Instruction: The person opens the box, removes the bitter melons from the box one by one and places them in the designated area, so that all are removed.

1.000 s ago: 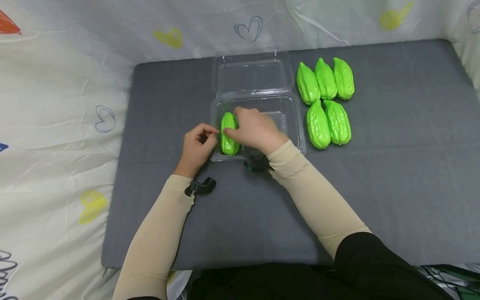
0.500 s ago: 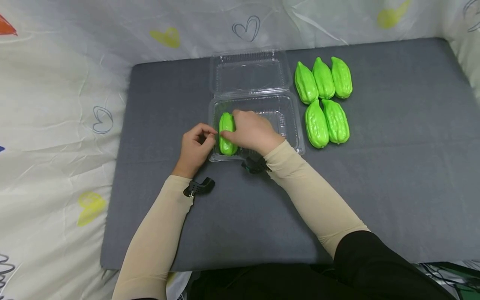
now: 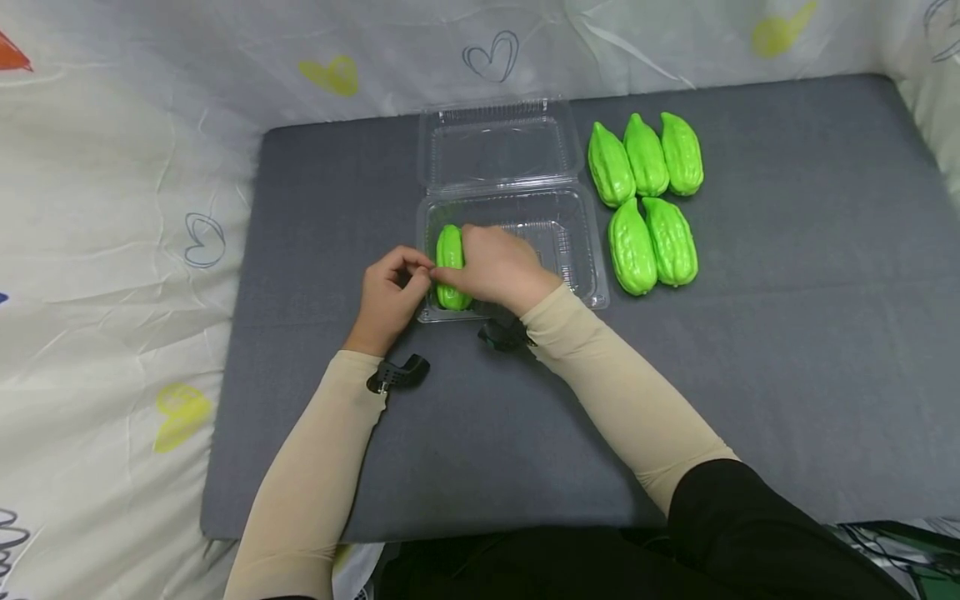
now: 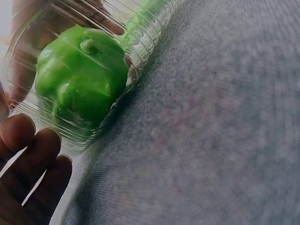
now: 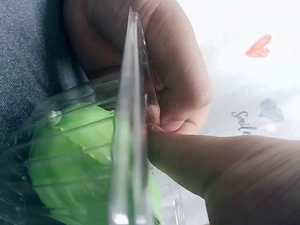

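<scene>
In the head view a clear plastic clamshell container (image 3: 555, 242) lies with its lid folded back. A bright green, ridged gourd-like piece (image 3: 450, 250) sits lengthwise along the container's left side. My right hand (image 3: 498, 267) holds this green gourd, thumb laid across its top and fingers on its right side, partly hidden. The left hand (image 3: 392, 296) pinches the container's left rim between thumb and index finger. In the left wrist view the same green gourd (image 4: 82, 77) shows through the ribbed wall, and the left hand's other fingers curl loosely outside. Both hands meet at the rim.
Several more green gourds (image 3: 651, 200) stand grouped in two rows to the container's right. The open lid (image 3: 498, 150) lies toward the far edge of the grey-covered table (image 3: 787, 292). A white sheet with hearts (image 3: 412, 50) rises behind and at the left.
My right hand has shifted slightly left, its thumb now reaching over the green gourd to the left fingertips. That gourd has moved a little toward the left wall. The left hand keeps its place.
</scene>
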`<state>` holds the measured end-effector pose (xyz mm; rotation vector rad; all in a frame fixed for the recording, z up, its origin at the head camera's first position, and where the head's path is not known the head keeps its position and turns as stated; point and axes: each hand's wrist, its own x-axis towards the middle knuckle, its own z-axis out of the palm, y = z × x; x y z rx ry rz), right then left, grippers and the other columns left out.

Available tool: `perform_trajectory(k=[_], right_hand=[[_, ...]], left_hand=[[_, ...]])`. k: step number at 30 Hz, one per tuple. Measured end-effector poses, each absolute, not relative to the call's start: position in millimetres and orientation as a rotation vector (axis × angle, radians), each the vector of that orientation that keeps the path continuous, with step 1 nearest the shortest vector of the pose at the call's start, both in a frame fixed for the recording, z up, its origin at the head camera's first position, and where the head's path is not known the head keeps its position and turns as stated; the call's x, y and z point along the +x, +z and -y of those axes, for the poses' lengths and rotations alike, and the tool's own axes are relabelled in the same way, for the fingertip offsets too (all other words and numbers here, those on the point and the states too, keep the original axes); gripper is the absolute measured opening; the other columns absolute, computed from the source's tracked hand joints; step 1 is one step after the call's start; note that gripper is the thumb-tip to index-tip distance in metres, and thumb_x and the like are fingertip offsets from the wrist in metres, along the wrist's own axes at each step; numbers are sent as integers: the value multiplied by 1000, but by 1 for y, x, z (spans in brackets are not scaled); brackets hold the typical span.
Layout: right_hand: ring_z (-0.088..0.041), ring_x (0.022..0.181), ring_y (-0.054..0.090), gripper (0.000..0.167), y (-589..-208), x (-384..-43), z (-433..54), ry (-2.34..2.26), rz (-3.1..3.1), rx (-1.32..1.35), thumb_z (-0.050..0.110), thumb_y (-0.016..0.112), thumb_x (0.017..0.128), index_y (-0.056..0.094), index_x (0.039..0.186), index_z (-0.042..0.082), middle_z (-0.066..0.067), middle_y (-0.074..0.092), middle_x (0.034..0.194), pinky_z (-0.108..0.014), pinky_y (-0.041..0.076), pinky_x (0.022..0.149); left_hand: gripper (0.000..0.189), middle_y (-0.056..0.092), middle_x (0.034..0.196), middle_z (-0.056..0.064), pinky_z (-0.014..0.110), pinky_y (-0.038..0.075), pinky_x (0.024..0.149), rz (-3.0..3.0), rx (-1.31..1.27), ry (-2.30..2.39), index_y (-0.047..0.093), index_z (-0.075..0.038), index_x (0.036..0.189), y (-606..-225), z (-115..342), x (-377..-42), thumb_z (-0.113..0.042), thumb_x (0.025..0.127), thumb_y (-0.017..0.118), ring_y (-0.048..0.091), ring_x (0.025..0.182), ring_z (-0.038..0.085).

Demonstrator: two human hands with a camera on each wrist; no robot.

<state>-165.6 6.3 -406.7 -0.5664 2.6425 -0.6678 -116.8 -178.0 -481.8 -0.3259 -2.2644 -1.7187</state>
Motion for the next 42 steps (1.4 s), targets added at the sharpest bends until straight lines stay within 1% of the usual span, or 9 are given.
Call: perform_trajectory(k=[5, 9, 13, 18, 26, 29, 35, 39, 42], right_hand=[[-21, 75, 63, 44, -407, -166, -5, -661, -2644, -557, 61, 68, 94, 61, 95, 17, -3, 64, 85, -40, 50, 60], [-21, 75, 64, 42, -407, -166, -6, -672, -2640, -557, 58, 68, 95, 61, 99, 16, -3, 64, 85, -40, 51, 61], [-21, 76, 64, 42, -407, -167, -8, -696, -2630, -549, 54, 69, 95, 62, 103, 14, -3, 65, 87, -40, 51, 62], [-22, 78, 65, 40, -408, -169, -11, -752, -2606, -554, 46, 70, 97, 62, 110, 9, -6, 66, 90, -38, 53, 66], [-23, 77, 65, 37, -408, -175, -14, -833, -2571, -567, 36, 71, 97, 60, 110, 3, -9, 66, 90, -35, 54, 68], [-23, 77, 64, 36, -406, -175, -16, -841, -2564, -557, 35, 71, 96, 60, 110, 3, -9, 65, 90, -34, 54, 67], [-23, 78, 64, 37, -403, -176, -19, -838, -2550, -542, 35, 71, 96, 59, 114, 4, -9, 65, 92, -34, 54, 68], [-23, 79, 64, 37, -399, -174, -23, -835, -2549, -525, 35, 70, 97, 59, 116, 5, -9, 65, 93, -35, 54, 69], [-23, 79, 65, 38, -398, -172, -25, -833, -2540, -517, 35, 69, 97, 59, 117, 4, -9, 66, 93, -35, 54, 69]], left_hand=[[15, 60, 76, -7, 19, 41, 62, 2267, -321, -1723, 67, 15, 96, -470, 173, -112, 12, 90, 53, 50, 65, 4], [15, 59, 75, -11, 19, 41, 62, 2259, -333, -1724, 66, 15, 95, -455, 168, -105, 12, 90, 52, 50, 64, 3], [15, 58, 75, -10, 19, 41, 62, 2268, -339, -1704, 65, 15, 95, -449, 165, -103, 12, 90, 52, 49, 64, 3], [14, 57, 75, -10, 19, 40, 61, 2269, -331, -1694, 65, 16, 95, -449, 165, -104, 11, 89, 53, 48, 64, 4], [14, 57, 74, -5, 18, 39, 60, 2255, -331, -1698, 63, 21, 95, -457, 168, -109, 15, 88, 52, 48, 64, 2], [15, 57, 74, -6, 18, 39, 60, 2263, -310, -1689, 64, 19, 95, -468, 172, -114, 15, 87, 53, 49, 64, 3], [15, 59, 74, -6, 21, 41, 60, 2275, -310, -1680, 69, 10, 96, -481, 178, -119, 9, 88, 56, 51, 64, 7], [15, 60, 74, -4, 22, 42, 59, 2256, -358, -1668, 70, 7, 95, -483, 179, -119, 7, 89, 57, 51, 63, 10], [15, 59, 74, -4, 22, 41, 59, 2253, -369, -1667, 70, 7, 95, -485, 179, -118, 5, 89, 56, 51, 62, 10]])
